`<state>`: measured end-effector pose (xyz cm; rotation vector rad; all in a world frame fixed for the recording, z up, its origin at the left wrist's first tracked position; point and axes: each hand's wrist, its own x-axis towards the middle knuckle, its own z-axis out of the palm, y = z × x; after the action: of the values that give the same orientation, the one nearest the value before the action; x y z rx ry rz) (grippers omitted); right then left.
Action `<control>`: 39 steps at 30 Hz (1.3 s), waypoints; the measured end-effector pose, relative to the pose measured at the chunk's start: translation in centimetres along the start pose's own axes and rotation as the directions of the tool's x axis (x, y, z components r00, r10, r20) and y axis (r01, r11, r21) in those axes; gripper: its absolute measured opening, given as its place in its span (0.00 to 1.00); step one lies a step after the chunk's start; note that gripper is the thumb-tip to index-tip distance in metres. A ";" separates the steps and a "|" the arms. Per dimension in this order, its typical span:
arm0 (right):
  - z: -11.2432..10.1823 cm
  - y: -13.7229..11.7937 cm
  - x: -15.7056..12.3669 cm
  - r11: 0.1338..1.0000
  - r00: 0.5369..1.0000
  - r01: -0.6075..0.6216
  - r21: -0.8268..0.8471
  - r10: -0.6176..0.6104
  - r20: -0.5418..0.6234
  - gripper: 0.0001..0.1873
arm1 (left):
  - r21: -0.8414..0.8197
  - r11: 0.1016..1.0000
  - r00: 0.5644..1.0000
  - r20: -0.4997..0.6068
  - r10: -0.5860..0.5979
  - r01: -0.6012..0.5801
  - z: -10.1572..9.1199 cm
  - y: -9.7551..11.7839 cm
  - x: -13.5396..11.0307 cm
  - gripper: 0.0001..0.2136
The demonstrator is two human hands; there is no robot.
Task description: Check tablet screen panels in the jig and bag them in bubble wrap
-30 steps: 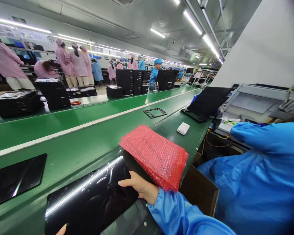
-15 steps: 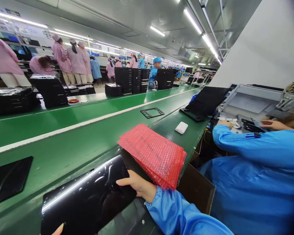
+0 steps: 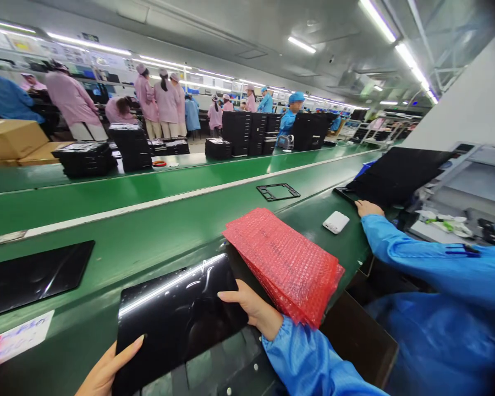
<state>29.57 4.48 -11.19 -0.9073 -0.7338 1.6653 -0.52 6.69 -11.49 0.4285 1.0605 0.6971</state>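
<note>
A glossy black tablet-sized screen panel (image 3: pixel 177 324) is held between my two hands, slightly tilted, with light reflected along its upper edge. My left hand (image 3: pixel 111 366) grips its lower left side, thumb on the face. At the right edge, my right hand (image 3: pixel 249 305) is closed on it, thumb on top and fingers hidden underneath. Just right of the panel lies a stack of red bubble-wrap bags (image 3: pixel 286 258). Another black panel (image 3: pixel 37 278) rests on the green bench at the left.
The green bench (image 3: pixel 181 220) carries a black frame (image 3: pixel 278 191) and a white box-shaped device (image 3: pixel 336 222). A co-worker's hand (image 3: pixel 369 209) touches a black tray (image 3: pixel 400 173) at the right. Black tray stacks (image 3: pixel 237 135) stand beyond. A printed paper (image 3: pixel 22 335) lies lower left.
The view has swung left, so things appear further right. More of my left hand shows on the panel. The co-worker's hand has reached to the black tray.
</note>
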 end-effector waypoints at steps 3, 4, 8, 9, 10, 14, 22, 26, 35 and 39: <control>0.0 -0.1 -0.1 1.000 1.000 -0.006 -0.016 0.007 0.017 0.26 | -0.032 0.999 1.000 -0.007 -0.021 0.021 1.6 0.6 -1.4 0.40; 0.0 -0.2 -0.1 1.000 1.000 -0.006 -0.020 0.006 0.016 0.27 | -0.039 0.999 1.000 0.001 -0.014 0.014 2.1 0.7 -1.8 0.40; 0.3 -0.3 -0.3 1.000 1.000 -0.008 -0.012 0.008 0.000 0.27 | -0.065 0.997 0.999 0.043 0.031 -0.028 3.2 0.7 -2.5 0.39; 0.4 -0.4 -0.3 1.000 1.000 -0.011 -0.009 0.011 0.003 0.27 | -0.068 0.997 0.998 0.045 0.044 -0.041 3.3 0.6 -2.5 0.39; 0.4 -0.4 -0.3 1.000 1.000 -0.013 -0.008 0.013 0.006 0.27 | -0.068 0.996 0.997 0.049 0.053 -0.050 3.3 0.6 -2.5 0.39; 0.4 -0.4 -0.4 1.000 1.000 -0.015 -0.003 0.015 0.009 0.26 | -0.070 0.996 0.992 0.110 0.055 -0.047 3.2 0.6 -2.5 0.38; 0.2 -0.3 -0.3 0.999 0.999 -0.027 -0.019 0.027 -0.020 0.27 | -0.048 0.997 0.988 0.139 0.066 -0.060 2.8 0.5 -2.2 0.36; 0.3 -0.4 -0.3 1.000 1.000 -0.012 -0.019 0.012 0.001 0.26 | -0.057 0.996 0.989 0.129 0.070 -0.063 2.9 0.5 -2.3 0.35; 0.2 -0.4 -0.3 0.998 0.999 -0.021 -0.061 0.018 -0.044 0.25 | -0.040 0.995 0.993 0.078 0.094 -0.091 3.5 0.5 -2.7 0.36; 0.1 -0.3 -0.3 0.998 1.000 -0.009 -0.059 0.007 -0.024 0.24 | -0.048 0.995 0.993 0.083 0.088 -0.084 3.6 0.5 -2.7 0.35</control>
<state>29.68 4.22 -10.79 -0.9709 -0.7680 1.6447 1.73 5.15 -7.83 0.4638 0.9485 0.7713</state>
